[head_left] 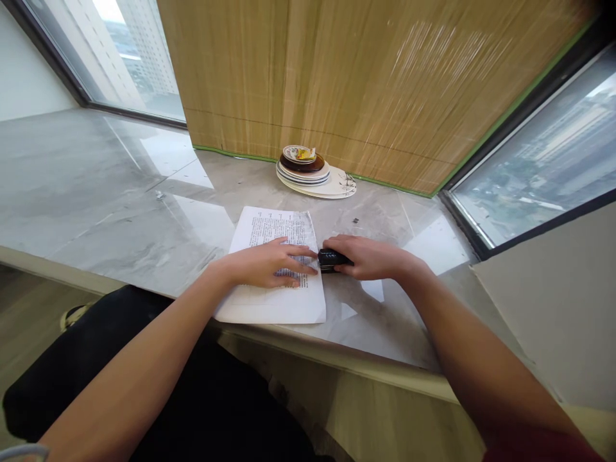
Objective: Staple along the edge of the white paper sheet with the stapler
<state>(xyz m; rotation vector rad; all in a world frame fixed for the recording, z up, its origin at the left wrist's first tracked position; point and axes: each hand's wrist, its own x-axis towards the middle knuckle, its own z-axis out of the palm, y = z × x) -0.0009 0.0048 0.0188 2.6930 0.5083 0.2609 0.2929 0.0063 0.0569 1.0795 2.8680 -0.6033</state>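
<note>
A printed sheaf of paper (269, 305) lies on the marble-look sill, near its front edge. My left hand (274, 263) rests flat on the print with its fingers spread toward the right edge. At that edge sits a black stapler (332, 258), its front end meeting the paper's side. My right hand (363, 256) is wrapped round the stapler's back part, which the fingers partly hide. Whether the paper is between the stapler's jaws I cannot tell.
Behind the paper stands a stack of plates (303, 173) with a small yellow packet (305, 154) on top. A bamboo blind (337, 83) hangs at the back, with windows on both sides. Small dark bits (355, 221) lie right of the paper.
</note>
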